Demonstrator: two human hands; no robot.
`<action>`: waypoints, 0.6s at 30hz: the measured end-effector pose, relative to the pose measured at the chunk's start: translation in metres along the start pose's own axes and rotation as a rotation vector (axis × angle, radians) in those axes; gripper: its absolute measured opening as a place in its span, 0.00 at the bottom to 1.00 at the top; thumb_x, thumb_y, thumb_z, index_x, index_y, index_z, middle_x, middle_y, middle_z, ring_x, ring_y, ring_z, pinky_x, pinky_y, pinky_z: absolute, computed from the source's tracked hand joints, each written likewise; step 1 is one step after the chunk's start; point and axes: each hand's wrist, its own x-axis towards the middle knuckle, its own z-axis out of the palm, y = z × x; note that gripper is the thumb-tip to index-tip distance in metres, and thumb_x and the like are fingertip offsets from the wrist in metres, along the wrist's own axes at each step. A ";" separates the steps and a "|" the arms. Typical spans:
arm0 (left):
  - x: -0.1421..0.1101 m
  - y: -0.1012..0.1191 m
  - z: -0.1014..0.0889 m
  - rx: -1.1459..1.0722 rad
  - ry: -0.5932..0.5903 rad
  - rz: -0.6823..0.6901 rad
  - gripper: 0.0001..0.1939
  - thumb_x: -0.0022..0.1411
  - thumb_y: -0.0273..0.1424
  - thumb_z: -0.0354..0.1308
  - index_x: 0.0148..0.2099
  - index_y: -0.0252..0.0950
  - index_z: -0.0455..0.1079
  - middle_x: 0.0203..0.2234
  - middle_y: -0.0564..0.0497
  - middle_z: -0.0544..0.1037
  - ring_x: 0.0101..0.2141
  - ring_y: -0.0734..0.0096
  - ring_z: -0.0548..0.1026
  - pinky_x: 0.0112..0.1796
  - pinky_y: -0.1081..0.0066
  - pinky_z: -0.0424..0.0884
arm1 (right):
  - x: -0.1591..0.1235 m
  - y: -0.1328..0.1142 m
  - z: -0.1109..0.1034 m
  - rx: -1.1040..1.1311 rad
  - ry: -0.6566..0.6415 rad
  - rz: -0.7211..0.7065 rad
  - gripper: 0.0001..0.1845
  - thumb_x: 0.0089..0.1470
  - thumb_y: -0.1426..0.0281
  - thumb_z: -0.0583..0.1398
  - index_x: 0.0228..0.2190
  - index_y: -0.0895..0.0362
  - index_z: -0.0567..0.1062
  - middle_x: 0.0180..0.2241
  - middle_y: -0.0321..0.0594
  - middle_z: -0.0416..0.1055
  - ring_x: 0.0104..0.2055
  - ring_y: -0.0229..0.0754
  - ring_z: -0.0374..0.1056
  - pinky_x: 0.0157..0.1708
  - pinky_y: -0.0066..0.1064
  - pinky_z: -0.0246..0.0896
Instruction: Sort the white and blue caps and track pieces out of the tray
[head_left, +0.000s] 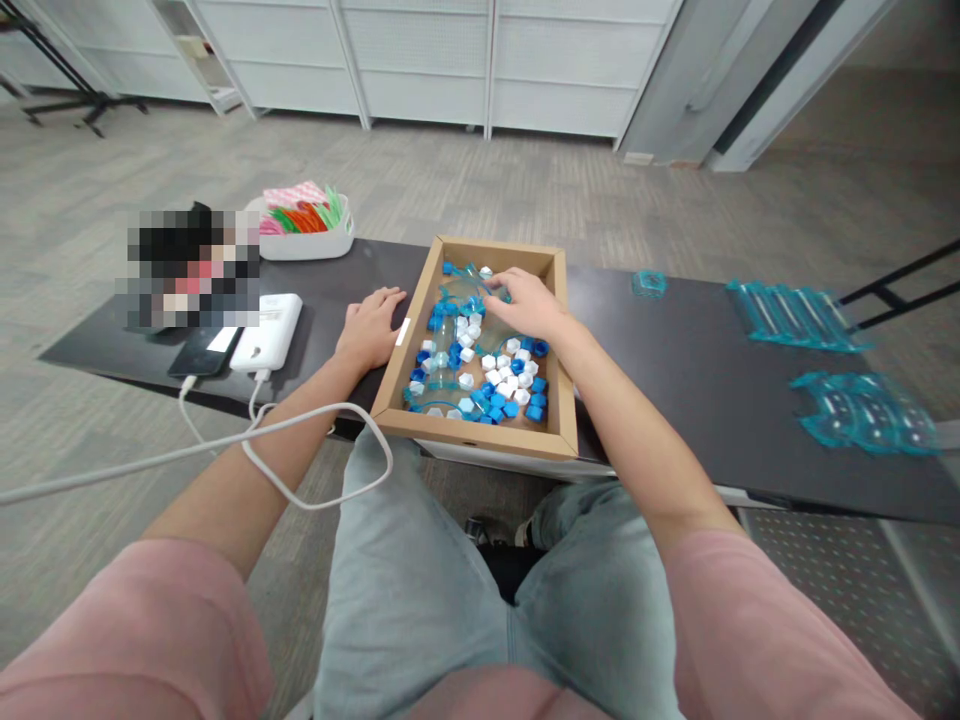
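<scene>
My left hand [367, 330] lies on the black table, its fingers stretched out beside the left wall of a shallow cardboard box [433, 430]. Inside the box, my right hand [527, 303] reaches over the far part, thumb and fingers apart at a clear plastic piece with teal edges [501, 294]. Whether the fingertips touch this piece is hard to make out. Many small white hexagonal pieces [506, 385] and blue pieces [498, 400] are scattered in the box. Clear teal-tinted pieces [444, 350] lie among them, along the left side.
Clear teal-edged pieces stand in a row [795, 315] and another group [862, 412] on the right of the table [660, 380]. A small teal piece [649, 284] lies nearer the box. Leftward are a white power bank [268, 332], phone [204, 350], cable [322, 412] and white basket [307, 245].
</scene>
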 end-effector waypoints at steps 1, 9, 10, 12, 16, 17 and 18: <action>0.000 0.001 0.000 0.004 0.003 -0.003 0.38 0.82 0.39 0.55 0.88 0.35 0.69 0.87 0.32 0.67 0.86 0.41 0.63 0.81 0.42 0.59 | 0.001 0.000 -0.001 0.026 0.023 0.012 0.23 0.75 0.64 0.65 0.63 0.57 0.91 0.64 0.55 0.87 0.70 0.66 0.81 0.77 0.57 0.71; 0.000 0.001 0.000 0.011 0.012 -0.001 0.38 0.81 0.37 0.55 0.87 0.35 0.70 0.87 0.32 0.68 0.86 0.41 0.64 0.81 0.42 0.61 | 0.005 0.011 -0.002 0.280 0.174 0.021 0.26 0.77 0.63 0.60 0.64 0.51 0.92 0.66 0.48 0.88 0.72 0.61 0.80 0.80 0.58 0.69; 0.000 0.000 0.000 0.011 0.011 0.003 0.38 0.81 0.37 0.55 0.87 0.36 0.70 0.87 0.33 0.68 0.86 0.41 0.64 0.81 0.41 0.61 | 0.005 0.012 -0.002 0.288 0.186 0.010 0.26 0.75 0.63 0.61 0.65 0.51 0.91 0.66 0.49 0.87 0.72 0.61 0.79 0.80 0.58 0.69; 0.001 0.000 -0.001 0.014 0.007 0.007 0.38 0.81 0.37 0.55 0.87 0.37 0.70 0.87 0.33 0.68 0.86 0.41 0.65 0.81 0.41 0.61 | 0.005 0.016 -0.001 0.288 0.207 -0.022 0.28 0.71 0.64 0.65 0.67 0.51 0.90 0.67 0.50 0.86 0.72 0.62 0.79 0.80 0.59 0.69; 0.000 0.001 -0.002 0.020 0.006 0.006 0.37 0.82 0.38 0.54 0.87 0.40 0.71 0.87 0.35 0.69 0.86 0.42 0.65 0.80 0.41 0.62 | 0.007 0.022 0.002 0.269 0.245 -0.076 0.35 0.63 0.69 0.68 0.70 0.53 0.87 0.67 0.52 0.84 0.73 0.64 0.77 0.80 0.60 0.69; 0.000 0.002 -0.003 0.020 0.008 0.007 0.37 0.82 0.38 0.55 0.87 0.40 0.71 0.87 0.35 0.69 0.85 0.42 0.65 0.80 0.40 0.63 | 0.008 0.023 0.003 0.263 0.253 -0.082 0.37 0.62 0.70 0.68 0.71 0.53 0.86 0.67 0.52 0.83 0.73 0.64 0.77 0.80 0.60 0.69; 0.000 0.002 -0.003 0.019 0.009 0.008 0.37 0.82 0.38 0.55 0.87 0.41 0.71 0.87 0.35 0.69 0.85 0.41 0.65 0.80 0.40 0.63 | 0.008 0.024 0.003 0.257 0.261 -0.086 0.39 0.61 0.71 0.69 0.73 0.53 0.85 0.68 0.53 0.82 0.73 0.64 0.76 0.81 0.60 0.68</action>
